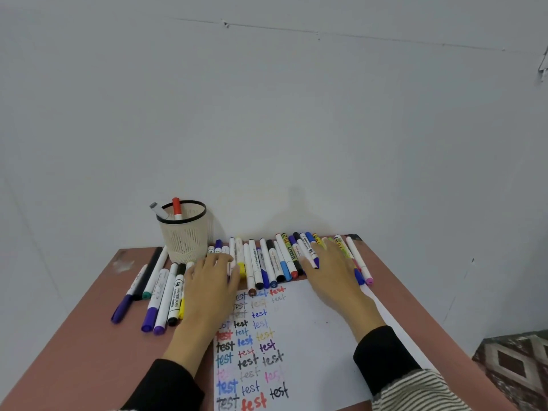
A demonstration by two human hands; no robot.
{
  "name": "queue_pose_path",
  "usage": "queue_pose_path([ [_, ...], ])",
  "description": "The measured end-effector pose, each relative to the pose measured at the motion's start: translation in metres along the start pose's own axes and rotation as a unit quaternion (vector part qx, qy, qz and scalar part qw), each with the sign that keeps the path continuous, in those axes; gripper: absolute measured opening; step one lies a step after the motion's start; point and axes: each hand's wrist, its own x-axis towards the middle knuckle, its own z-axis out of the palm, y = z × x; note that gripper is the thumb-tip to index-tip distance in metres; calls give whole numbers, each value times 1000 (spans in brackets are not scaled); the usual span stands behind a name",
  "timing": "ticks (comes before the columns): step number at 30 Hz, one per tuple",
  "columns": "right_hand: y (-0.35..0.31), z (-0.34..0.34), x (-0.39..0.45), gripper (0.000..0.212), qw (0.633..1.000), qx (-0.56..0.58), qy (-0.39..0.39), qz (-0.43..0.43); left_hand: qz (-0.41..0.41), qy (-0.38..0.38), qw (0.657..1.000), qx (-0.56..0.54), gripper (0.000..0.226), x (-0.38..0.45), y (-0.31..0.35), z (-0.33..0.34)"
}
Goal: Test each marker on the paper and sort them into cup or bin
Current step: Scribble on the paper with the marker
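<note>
Both flat, released grips [212, 277] [329, 262] rest on markers [267, 262]; paper [320, 336] reads "test"; one says "WHITEBOARD MARKER".

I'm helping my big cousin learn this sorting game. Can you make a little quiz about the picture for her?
1. True or false: the mesh cup already holds two markers.
2. What word is written again and again on the paper?
A. test
B. pen
C. good
3. Fill in: both hands rest on the ___ of markers at the far edge of the table.

Key:
1. True: a red-capped marker and a grey-capped marker stick out of it.
2. A.
3. row; the left hand and the right hand lie flat on it, fingers straight.
</note>
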Motion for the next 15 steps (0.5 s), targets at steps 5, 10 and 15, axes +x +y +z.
queue_pose_path([
  [5, -39, 12, -23, 78, 989, -31, -146, -17, -92, 96, 991, -5, 21, 5, -29, -21],
  [10, -46, 39, -33, 86, 984, -95, -141, -53, -169, 127, 977, -7, 21, 7, -54, -30],
  [15, -44, 43, -29, 84, 983, -108, -121, -86, -229, 113, 967, -1, 28, 11, -77, -36],
])
